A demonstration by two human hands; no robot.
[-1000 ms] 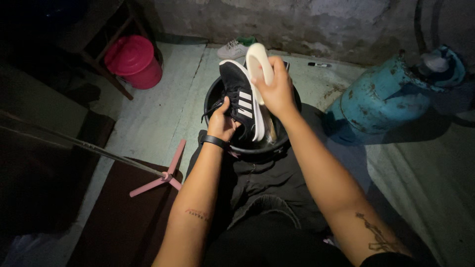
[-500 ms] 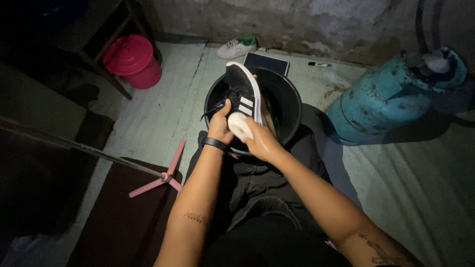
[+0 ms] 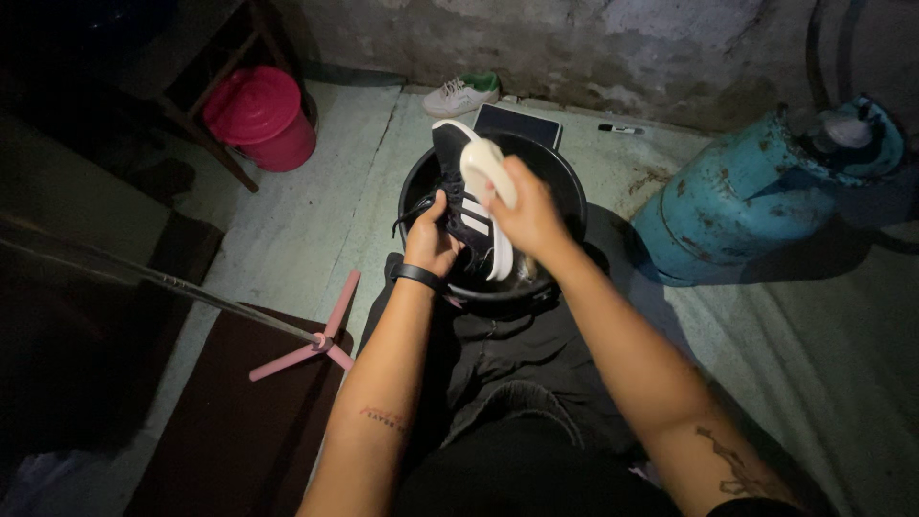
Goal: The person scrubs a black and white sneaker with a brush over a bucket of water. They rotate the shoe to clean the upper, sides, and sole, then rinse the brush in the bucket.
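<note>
Down over the black bucket [image 3: 565, 182], the left hand [image 3: 431, 239] is clamped around a black sneaker with white stripes [image 3: 459, 196], holding it just above the rim. Meanwhile the right hand [image 3: 526, 215] has its fingers closed on a white brush [image 3: 486, 168], which is pressed against the sneaker's side; a blue gas cylinder [image 3: 747, 201] lies nearby on the right

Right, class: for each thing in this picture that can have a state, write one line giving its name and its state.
black sneaker: gripped, held over the bucket
white brush: gripped, pressed against the sneaker
left hand: closed on the black sneaker
right hand: closed on the white brush
black bucket: upright, uncovered
red bin: lid on
blue gas cylinder: lying tilted by the wall
white shoe: lying loose by the wall
</note>
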